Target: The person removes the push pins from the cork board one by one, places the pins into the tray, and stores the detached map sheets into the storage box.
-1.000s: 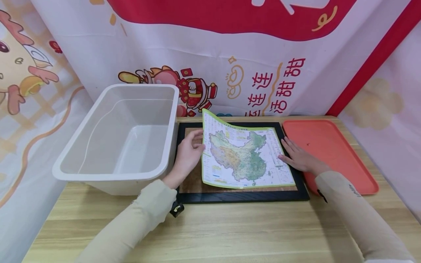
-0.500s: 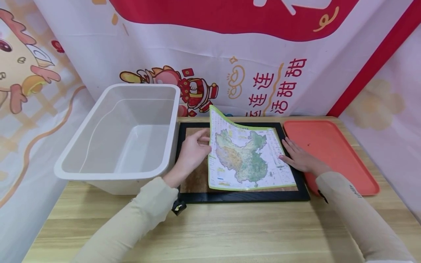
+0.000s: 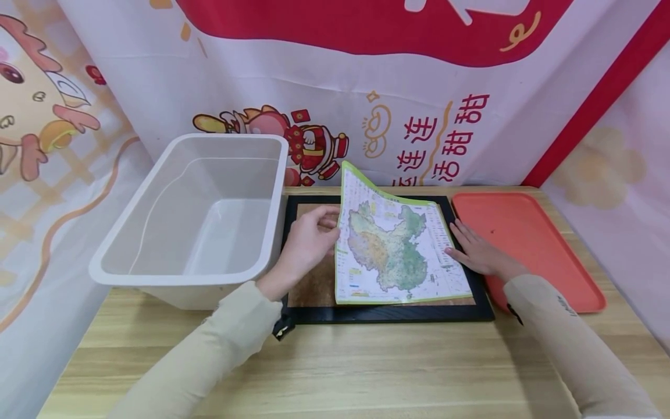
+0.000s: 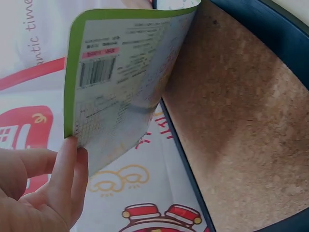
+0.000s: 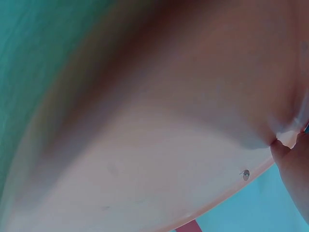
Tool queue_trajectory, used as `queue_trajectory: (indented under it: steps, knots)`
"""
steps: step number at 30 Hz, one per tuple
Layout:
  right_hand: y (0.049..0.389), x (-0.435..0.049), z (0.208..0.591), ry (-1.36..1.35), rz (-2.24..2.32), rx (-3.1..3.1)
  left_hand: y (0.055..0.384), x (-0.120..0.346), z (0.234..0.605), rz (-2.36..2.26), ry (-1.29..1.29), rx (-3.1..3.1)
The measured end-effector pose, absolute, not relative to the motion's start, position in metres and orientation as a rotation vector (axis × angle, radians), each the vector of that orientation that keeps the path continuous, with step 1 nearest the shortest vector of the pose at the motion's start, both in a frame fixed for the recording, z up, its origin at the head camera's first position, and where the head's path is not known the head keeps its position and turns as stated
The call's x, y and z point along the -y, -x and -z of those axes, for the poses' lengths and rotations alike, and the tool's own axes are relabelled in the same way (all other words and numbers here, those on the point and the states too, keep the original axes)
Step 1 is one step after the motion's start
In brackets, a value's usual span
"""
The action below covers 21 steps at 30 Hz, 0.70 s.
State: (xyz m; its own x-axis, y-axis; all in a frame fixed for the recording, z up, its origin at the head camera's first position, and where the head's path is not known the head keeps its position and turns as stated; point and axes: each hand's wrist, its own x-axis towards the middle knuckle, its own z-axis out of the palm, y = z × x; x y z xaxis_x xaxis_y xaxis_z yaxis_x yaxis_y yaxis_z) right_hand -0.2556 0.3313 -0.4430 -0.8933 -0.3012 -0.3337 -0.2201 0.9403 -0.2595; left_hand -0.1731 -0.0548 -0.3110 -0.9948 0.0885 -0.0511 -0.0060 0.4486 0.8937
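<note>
A map sheet with a green border lies over a black-framed cork board. My left hand pinches the sheet's left edge between thumb and fingers and holds it raised, so that side curls up. In the left wrist view, the left hand grips the green edge, and the map's printed back with a barcode shows. Bare cork is exposed beneath. My right hand rests with fingers extended across the sheet's right edge and the board's frame.
To the left stands a deep white bin, close beside the board. A red tray lies right of the board, under the right forearm; a thumbtack sits on it. A printed curtain hangs behind the table.
My left hand has moved a little to the right, taking the map's left edge with it. That side now stands higher and uncovers more cork. The right hand has stayed in place.
</note>
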Motion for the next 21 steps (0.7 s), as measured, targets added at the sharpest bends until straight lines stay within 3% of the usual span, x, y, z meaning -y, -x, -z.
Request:
queue_trajectory:
  steps: [21]
  knots:
    - [0.254,-0.331,0.442,0.374,0.31,-2.724,0.167,0.066,0.281,-1.755,-0.002,-2.438]
